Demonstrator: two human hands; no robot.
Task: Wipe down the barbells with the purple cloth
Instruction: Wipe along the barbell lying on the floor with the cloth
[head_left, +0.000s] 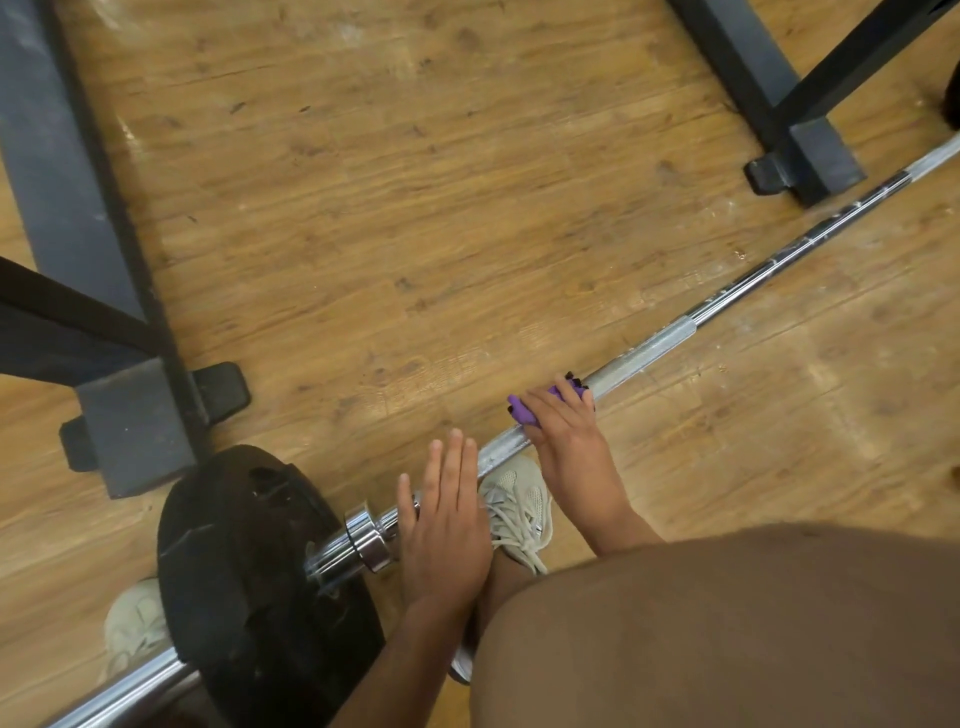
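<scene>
Evidently the barbell (670, 332) lies on the wooden floor (415, 208) so that its whole shaft can be reached from a crouch, and the black weight plate (244, 587) on its near end keeps the shaft lifted just off the boards, which leaves room for a cloth to pass round it.

Left of the plate, 1 pale shoe (135, 623) shows, partly hidden behind it. Above the plate stands the dark foot of a rack frame (135, 431), close to the plate's rim.

Just right of the plate sits the chrome collar (366, 535). Beside that, the left hand (447, 530) lies flat across the shaft with its fingers straight and holding nothing. I judge it is there to stop the bar from rolling.

A 2nd pale shoe (519, 504) is planted under the shaft, a little further right of the plate.

Further right again, the purple cloth (522, 410) is wrapped round the knurled part of the shaft. The right hand (566, 441) is curled over it and grips cloth and bar together, a hold that suits sliding along the steel.

Well right of the plate the shaft runs bare toward the frame's upper corner, so most of it looks still to be wiped. Another rack foot (810, 156) stands close beside that far stretch and may crowd the hands there. The shoe under the bar may also hamper a full wrap near the plate.
</scene>
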